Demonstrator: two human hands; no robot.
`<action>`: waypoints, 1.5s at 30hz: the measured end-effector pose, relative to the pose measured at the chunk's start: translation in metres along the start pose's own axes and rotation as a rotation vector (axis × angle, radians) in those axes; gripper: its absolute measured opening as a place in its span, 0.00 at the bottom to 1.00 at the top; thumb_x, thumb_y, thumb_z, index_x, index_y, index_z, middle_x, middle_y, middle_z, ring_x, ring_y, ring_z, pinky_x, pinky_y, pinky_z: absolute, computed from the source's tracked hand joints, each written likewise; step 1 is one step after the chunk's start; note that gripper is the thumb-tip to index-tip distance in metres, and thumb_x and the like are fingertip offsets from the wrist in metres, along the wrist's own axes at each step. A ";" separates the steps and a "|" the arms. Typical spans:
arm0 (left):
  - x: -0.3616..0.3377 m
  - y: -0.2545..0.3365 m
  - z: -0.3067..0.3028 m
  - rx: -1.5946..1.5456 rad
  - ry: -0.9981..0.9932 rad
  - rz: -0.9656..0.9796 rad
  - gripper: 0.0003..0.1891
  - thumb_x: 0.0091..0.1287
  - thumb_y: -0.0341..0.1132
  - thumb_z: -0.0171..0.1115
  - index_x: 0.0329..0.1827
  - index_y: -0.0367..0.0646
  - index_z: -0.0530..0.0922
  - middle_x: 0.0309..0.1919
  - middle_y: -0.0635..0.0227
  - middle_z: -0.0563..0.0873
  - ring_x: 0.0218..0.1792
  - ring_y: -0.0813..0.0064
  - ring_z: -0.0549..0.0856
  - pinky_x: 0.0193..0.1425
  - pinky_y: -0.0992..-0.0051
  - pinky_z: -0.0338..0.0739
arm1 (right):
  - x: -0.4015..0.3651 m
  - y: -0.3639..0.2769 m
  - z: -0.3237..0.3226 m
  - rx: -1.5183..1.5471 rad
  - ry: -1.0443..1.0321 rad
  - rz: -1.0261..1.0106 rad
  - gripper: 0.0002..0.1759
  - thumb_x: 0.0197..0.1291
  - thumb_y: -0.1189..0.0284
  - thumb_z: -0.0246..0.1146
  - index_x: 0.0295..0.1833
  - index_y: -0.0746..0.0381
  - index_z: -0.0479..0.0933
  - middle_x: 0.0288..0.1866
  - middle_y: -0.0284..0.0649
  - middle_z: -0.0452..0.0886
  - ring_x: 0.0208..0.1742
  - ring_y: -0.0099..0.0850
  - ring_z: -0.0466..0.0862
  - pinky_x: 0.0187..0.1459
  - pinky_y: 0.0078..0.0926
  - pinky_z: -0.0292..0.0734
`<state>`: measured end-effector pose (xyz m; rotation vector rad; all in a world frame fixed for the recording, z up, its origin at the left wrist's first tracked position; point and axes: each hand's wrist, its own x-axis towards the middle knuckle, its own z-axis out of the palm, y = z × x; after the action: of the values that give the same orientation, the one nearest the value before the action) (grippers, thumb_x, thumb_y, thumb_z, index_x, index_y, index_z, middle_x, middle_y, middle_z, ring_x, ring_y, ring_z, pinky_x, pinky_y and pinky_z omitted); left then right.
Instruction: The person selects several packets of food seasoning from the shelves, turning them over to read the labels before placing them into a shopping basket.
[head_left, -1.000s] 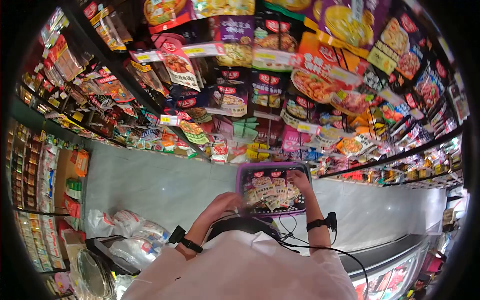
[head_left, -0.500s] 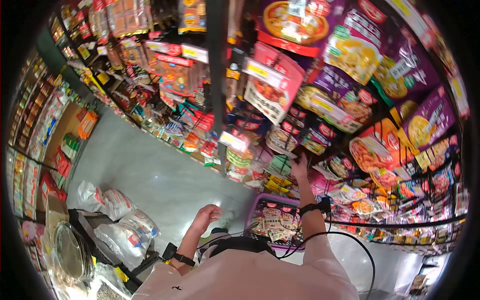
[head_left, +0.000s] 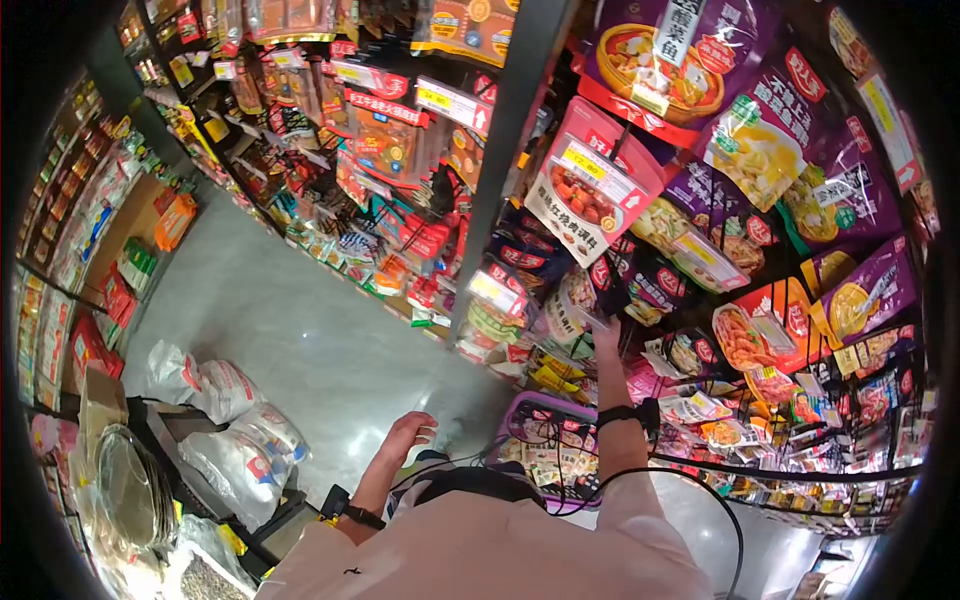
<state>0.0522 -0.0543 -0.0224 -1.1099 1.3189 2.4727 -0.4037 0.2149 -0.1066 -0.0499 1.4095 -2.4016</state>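
My right hand (head_left: pixel 607 342) is up at the hanging rack, its fingers closed at the edge of a seasoning packet (head_left: pixel 568 312) with a pale front and a dark top. The fingertips are partly hidden there. Just above hangs a pink seasoning packet (head_left: pixel 590 190) behind a price tag, and a dark packet (head_left: pixel 657 288) is close on the right. Low on the left, over the floor, my left hand (head_left: pixel 408 437) is empty with its fingers loosely bent and apart. Below my right hand stands a purple-rimmed basket (head_left: pixel 520 403) with several packets in it.
A dark shelf post (head_left: pixel 497 140) divides the racks. Purple food packets (head_left: pixel 755 150) hang at upper right. Plastic-wrapped white sacks (head_left: pixel 235 470) lie on a cart at lower left. A black cable (head_left: pixel 735 520) loops beside my right arm. Grey floor (head_left: pixel 290 300) runs along the aisle.
The view has shifted, so the racks appear farther right. The pale packet at my right hand has tilted and come down and left among its neighbours. My left hand has barely moved.
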 end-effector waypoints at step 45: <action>-0.104 -0.067 0.279 -0.519 -0.966 -0.555 0.19 0.68 0.46 0.53 0.54 0.43 0.72 0.38 0.68 0.81 0.36 0.75 0.82 0.39 0.73 0.78 | -0.443 -0.209 0.050 0.345 -0.107 -0.053 0.29 0.62 0.54 0.54 0.58 0.67 0.68 0.54 0.47 0.75 0.56 0.37 0.74 0.57 0.36 0.67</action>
<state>0.0033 0.2221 0.0985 -0.1491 0.0840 2.3701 -0.0379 0.4063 0.1614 -0.1279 0.9438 -2.6079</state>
